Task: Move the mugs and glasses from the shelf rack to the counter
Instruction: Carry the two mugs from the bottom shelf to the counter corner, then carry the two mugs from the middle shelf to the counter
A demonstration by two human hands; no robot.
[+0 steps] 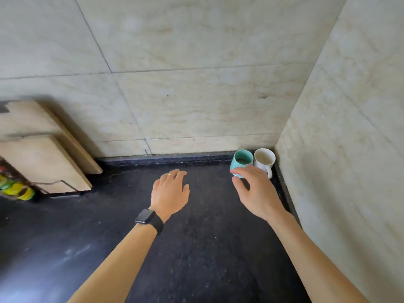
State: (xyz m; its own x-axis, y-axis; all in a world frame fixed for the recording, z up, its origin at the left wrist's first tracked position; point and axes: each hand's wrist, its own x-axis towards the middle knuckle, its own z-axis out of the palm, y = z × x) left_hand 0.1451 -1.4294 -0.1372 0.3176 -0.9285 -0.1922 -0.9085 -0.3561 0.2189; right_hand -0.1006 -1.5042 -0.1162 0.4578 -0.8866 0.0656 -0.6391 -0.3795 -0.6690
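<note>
Here, right hand (pixel 255 189): open, fingers loosely spread and slightly bent, thumb apart from them; it grips nothing. Its foremost fingertips lie over the lower near side of the teal mug; whether they touch it I cannot tell.
Left hand (pixel 170 191): open, palm down over the table, fingers bent downward; it holds nothing. It is well apart from both mugs.
Ring (pixel 171 175): thin band on a left finger.
Watch (pixel 146 216): dark square face on a black strap, at the left wrist.
Teal mug (pixel 240 160): upright, mouth up, long axis vertical. It stands just beyond the right hand's fingertips. Rounded glazed body, darker inside; no handle shows.
White mug (pixel 264 159): upright, mouth up, long axis vertical, handle turned to the near side. It stands just beside the teal mug, on its right, in the far right corner of the table, beyond the right hand. Smooth and glossy, with a stained inside.
Table (pixel 207 248): black speckled stone, dully shiny, with a raised edge along the wall.
Wall (pixel 196 95): large pale marbled tiles, meeting in a corner at the right.
Boards (pixel 43 149): pale flat slabs leaning on the wall at the far left, blurred.
</note>
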